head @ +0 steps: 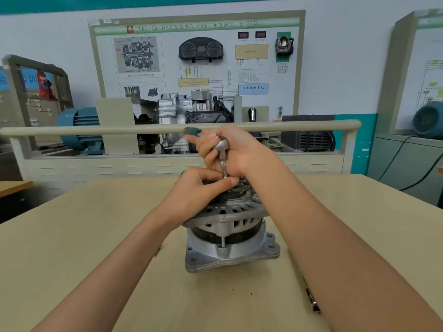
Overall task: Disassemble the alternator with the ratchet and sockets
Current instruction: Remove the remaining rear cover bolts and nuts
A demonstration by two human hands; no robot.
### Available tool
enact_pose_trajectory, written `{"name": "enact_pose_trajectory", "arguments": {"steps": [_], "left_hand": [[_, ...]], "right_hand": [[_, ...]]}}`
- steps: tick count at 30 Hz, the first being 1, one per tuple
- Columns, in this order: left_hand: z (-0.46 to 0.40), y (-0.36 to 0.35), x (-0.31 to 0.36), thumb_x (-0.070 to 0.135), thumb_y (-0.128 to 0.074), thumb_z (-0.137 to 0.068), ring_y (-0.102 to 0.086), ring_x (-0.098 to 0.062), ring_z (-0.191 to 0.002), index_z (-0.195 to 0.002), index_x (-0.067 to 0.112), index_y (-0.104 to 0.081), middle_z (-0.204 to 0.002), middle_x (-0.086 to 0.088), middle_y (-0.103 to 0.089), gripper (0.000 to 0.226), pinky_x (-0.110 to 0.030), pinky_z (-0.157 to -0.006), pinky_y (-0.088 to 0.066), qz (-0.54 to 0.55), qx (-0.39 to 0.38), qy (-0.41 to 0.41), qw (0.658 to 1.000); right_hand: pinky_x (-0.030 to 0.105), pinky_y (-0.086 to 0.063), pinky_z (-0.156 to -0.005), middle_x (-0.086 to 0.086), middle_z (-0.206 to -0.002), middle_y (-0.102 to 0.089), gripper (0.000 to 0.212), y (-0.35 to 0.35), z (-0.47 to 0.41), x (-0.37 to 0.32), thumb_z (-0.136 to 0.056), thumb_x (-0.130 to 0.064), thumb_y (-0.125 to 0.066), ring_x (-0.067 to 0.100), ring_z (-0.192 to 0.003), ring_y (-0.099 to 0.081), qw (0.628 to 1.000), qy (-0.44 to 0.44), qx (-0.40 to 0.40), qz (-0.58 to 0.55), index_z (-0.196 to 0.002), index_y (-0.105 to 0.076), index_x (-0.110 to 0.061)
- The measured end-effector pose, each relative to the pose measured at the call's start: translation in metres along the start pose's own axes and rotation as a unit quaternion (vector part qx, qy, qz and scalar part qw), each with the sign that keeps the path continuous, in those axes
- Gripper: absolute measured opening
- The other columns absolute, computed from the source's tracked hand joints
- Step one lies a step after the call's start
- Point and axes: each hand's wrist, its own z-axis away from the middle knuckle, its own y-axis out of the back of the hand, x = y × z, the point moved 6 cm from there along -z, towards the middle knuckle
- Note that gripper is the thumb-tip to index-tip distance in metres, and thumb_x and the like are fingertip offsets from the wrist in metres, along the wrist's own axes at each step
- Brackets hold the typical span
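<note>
**Both hands working the ratchet on top of the alternator**

The alternator (pixel 230 233) is standing upright on the beige worktop (pixel 96 248), dead centre, its flanged base down and its vented end facing up. The right hand (pixel 230 149) is coming in from five o'clock and wrapping its grip around the ratchet (pixel 221 144), fingers clenched on the head while the green-tipped handle is poking out toward ten o'clock. The socket extension (pixel 224 167) is running straight down from the ratchet onto the alternator's top. The left hand (pixel 201 185), reaching in from seven o'clock, is pinching the lower end of that extension between thumb and fingers, resting right on the housing. At four o'clock, a small dark tool (pixel 312 299) is lying on the worktop, partly hidden beneath the right forearm.
</note>
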Motion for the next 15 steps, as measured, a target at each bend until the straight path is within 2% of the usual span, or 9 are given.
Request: {"name": "enact_pose_trajectory", "arguments": {"steps": [2, 4, 6, 7, 9, 10, 13, 14, 15], "left_hand": [[0.001, 0.002, 0.001, 0.03, -0.066, -0.085, -0.03, -0.019, -0.058, -0.073, -0.019, -0.053, -0.061, -0.012, -0.038, 0.052, -0.021, -0.051, -0.026, -0.004, -0.009, -0.002, 1.0], [0.002, 0.003, 0.002, 0.03, -0.066, -0.084, -0.03, -0.02, -0.058, -0.073, -0.018, -0.055, -0.06, -0.018, -0.039, 0.05, -0.021, -0.052, -0.027, -0.004, -0.012, -0.008, 1.0], [0.0, 0.004, 0.0, 0.028, -0.065, -0.084, -0.042, -0.02, -0.06, -0.074, -0.003, -0.07, -0.065, -0.031, -0.053, 0.032, -0.025, -0.058, -0.036, -0.013, -0.009, -0.009, 1.0], [0.0, 0.004, 0.0, 0.023, -0.064, -0.085, -0.049, -0.018, -0.061, -0.07, 0.013, -0.076, -0.068, -0.024, -0.064, 0.022, -0.025, -0.059, -0.04, -0.019, -0.012, -0.008, 1.0], [-0.002, 0.005, -0.001, 0.012, -0.061, -0.086, -0.056, -0.004, -0.057, -0.057, 0.033, -0.074, -0.061, 0.002, -0.069, 0.038, -0.016, -0.056, -0.044, -0.037, -0.007, -0.024, 0.999], [-0.003, 0.005, -0.003, 0.009, -0.06, -0.087, -0.057, 0.0, -0.055, -0.055, 0.037, -0.072, -0.06, 0.009, -0.069, 0.044, -0.012, -0.054, -0.044, -0.038, -0.008, -0.022, 0.999], [-0.003, 0.003, -0.002, 0.021, -0.064, -0.086, -0.063, -0.005, -0.064, -0.072, 0.026, -0.078, -0.069, -0.001, -0.073, 0.02, -0.014, -0.06, -0.046, -0.016, -0.015, -0.005, 1.0], [-0.002, 0.003, -0.001, 0.029, -0.066, -0.084, -0.06, -0.013, -0.066, -0.08, 0.014, -0.077, -0.074, -0.015, -0.071, 0.019, -0.019, -0.063, -0.046, -0.013, -0.02, 0.0, 1.0], [-0.002, 0.003, -0.002, 0.035, -0.066, -0.082, -0.054, -0.018, -0.067, -0.086, 0.003, -0.073, -0.08, -0.026, -0.066, 0.033, -0.024, -0.064, -0.042, -0.015, -0.025, 0.001, 1.0]], "right_hand": [[0.009, -0.027, -0.032, -0.011, -0.044, -0.039, 0.029, -0.003, 0.001, 0.004, -0.098, -0.01, -0.029, -0.001, -0.031, -0.037, 0.997, -0.034, -0.062, 0.009, -0.098, -0.056, 0.0], [0.01, -0.028, -0.031, -0.011, -0.043, -0.04, 0.028, -0.005, 0.003, 0.005, -0.098, -0.011, -0.03, -0.001, -0.031, -0.038, 0.999, -0.016, -0.052, -0.005, -0.094, -0.056, -0.002], [0.012, -0.03, -0.03, -0.008, -0.042, -0.043, 0.027, -0.001, 0.003, 0.002, -0.096, -0.008, -0.03, 0.0, -0.03, -0.04, 0.995, 0.076, 0.055, -0.033, -0.084, -0.053, -0.006], [0.012, -0.031, -0.031, -0.004, -0.045, -0.046, 0.026, 0.006, 0.005, -0.001, -0.097, -0.007, -0.028, 0.002, -0.029, -0.042, 0.977, 0.155, 0.136, -0.048, -0.084, -0.05, -0.006], [0.013, -0.032, -0.032, 0.005, -0.061, -0.05, 0.025, 0.02, 0.012, -0.006, -0.101, -0.013, -0.023, 0.003, -0.029, -0.046, 0.918, 0.284, 0.264, -0.084, -0.095, -0.046, -0.005], [0.014, -0.033, -0.032, 0.006, -0.065, -0.051, 0.024, 0.023, 0.013, -0.006, -0.102, -0.015, -0.023, 0.003, -0.029, -0.047, 0.906, 0.3, 0.282, -0.101, -0.098, -0.044, -0.006], [0.011, -0.031, -0.032, 0.002, -0.045, -0.05, 0.025, 0.022, 0.007, -0.006, -0.095, -0.005, -0.024, 0.005, -0.028, -0.044, 0.949, 0.194, 0.219, -0.115, -0.08, -0.044, -0.008], [0.01, -0.03, -0.032, -0.002, -0.038, -0.046, 0.027, 0.018, 0.004, -0.005, -0.093, -0.003, -0.024, 0.004, -0.027, -0.043, 0.97, 0.143, 0.166, -0.107, -0.075, -0.044, -0.009], [0.01, -0.029, -0.032, -0.005, -0.036, -0.043, 0.028, 0.014, 0.002, -0.004, -0.092, -0.003, -0.025, 0.003, -0.028, -0.041, 0.985, 0.09, 0.107, -0.098, -0.076, -0.048, -0.007]]}}
